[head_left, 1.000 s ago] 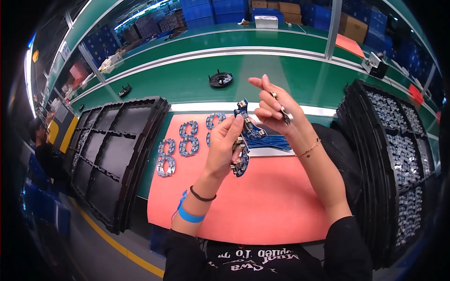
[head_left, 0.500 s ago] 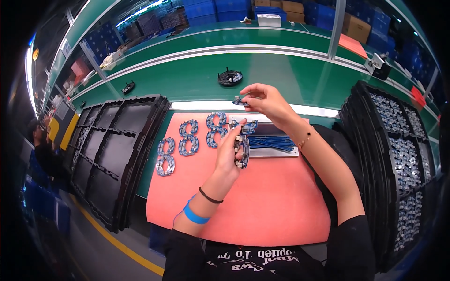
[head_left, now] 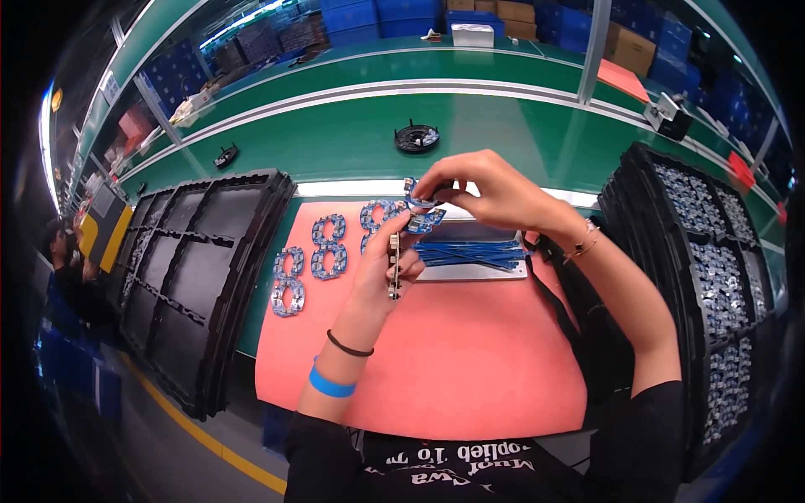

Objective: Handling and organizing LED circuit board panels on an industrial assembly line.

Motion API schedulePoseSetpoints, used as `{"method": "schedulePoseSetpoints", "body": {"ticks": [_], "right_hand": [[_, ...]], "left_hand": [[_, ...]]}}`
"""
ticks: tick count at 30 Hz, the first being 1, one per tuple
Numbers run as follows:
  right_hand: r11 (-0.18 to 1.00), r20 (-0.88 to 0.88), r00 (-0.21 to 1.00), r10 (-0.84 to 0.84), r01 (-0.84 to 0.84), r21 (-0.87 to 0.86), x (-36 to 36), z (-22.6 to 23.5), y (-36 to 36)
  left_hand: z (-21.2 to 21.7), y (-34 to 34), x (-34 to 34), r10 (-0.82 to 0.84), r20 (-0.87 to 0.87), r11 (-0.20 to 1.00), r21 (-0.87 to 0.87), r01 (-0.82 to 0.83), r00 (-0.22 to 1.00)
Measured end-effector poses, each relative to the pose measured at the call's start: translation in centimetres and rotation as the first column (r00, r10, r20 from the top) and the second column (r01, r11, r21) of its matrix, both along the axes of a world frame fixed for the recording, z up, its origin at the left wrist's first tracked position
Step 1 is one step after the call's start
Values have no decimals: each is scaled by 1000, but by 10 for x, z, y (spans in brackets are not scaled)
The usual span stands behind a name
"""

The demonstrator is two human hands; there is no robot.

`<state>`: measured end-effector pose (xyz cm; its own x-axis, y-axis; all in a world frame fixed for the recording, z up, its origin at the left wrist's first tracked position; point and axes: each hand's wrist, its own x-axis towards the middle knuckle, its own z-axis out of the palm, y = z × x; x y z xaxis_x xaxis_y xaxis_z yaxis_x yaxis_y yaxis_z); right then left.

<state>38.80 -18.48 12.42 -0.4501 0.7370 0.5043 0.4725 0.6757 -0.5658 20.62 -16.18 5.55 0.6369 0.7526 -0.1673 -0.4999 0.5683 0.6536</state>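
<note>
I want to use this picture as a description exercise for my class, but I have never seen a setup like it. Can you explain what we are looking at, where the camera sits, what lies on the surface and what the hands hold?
There is no machine: a person works with bare hands. The one view comes from a wide camera worn on their head, looking down, so straight edges bend. The left hand grips a small stack of blue circuit boards on edge. The right hand pinches one blue board just above it. Below lies a pink mat on a green bench. On them lie figure-eight boards and a pale tray of blue strips. Empty black trays sit on the left, filled black trays on the right.
</note>
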Motion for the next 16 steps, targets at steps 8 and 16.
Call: {"method": "schedulePoseSetpoints", "body": {"ticks": [8, 16], "right_hand": [[987, 327, 945, 2, -54, 150, 13, 36, -26], [839, 577, 741, -344, -33, 543, 63, 62, -96]], "left_hand": [[17, -6, 14, -35, 13, 998, 50, 34, 999], [28, -27, 56, -469, 11, 851, 272, 449, 883]]}}
